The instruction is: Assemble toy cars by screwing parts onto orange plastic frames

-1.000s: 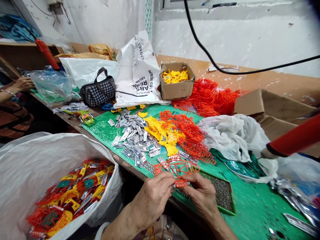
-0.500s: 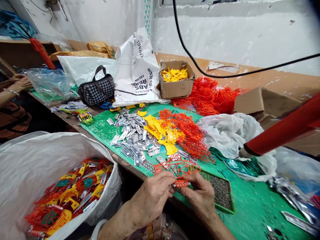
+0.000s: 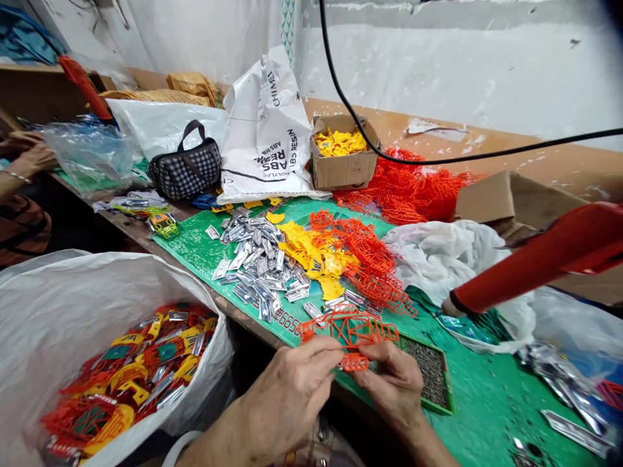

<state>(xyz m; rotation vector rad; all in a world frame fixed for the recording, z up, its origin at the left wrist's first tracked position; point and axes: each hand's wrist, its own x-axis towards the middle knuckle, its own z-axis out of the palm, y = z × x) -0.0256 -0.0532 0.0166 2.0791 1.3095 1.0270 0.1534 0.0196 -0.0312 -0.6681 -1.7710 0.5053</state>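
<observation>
Between both hands is an orange plastic lattice frame [image 3: 351, 329], raised over the front edge of the green tabletop [image 3: 487, 395]. My left hand [image 3: 304, 379] pinches its lower left part, and my right hand [image 3: 392, 379] grips the lower right. Thumbs and fingertips hide some of the frame's lower edge. Beyond it lie a heap of silver printed plates [image 3: 263, 259], a pile of yellow plastic parts [image 3: 311, 253] and a stack of more orange frames [image 3: 370, 253]. Just right of my right hand sits a green tray [image 3: 448, 383] of small dark metal pieces.
A white sack [image 3: 204, 292] of assembled parts stands at left. A red power screwdriver [image 3: 530, 266] hangs at right on a black cable [image 3: 335, 91]. Behind are a carton [image 3: 343, 170] of yellow parts and a checked bag [image 3: 185, 170]. Another person's hand [image 3: 36, 155] shows far left.
The red screwdriver has swung left and further into view. The orange frame stays in both hands, tilted slightly more upright. The whole view has shifted a little.
</observation>
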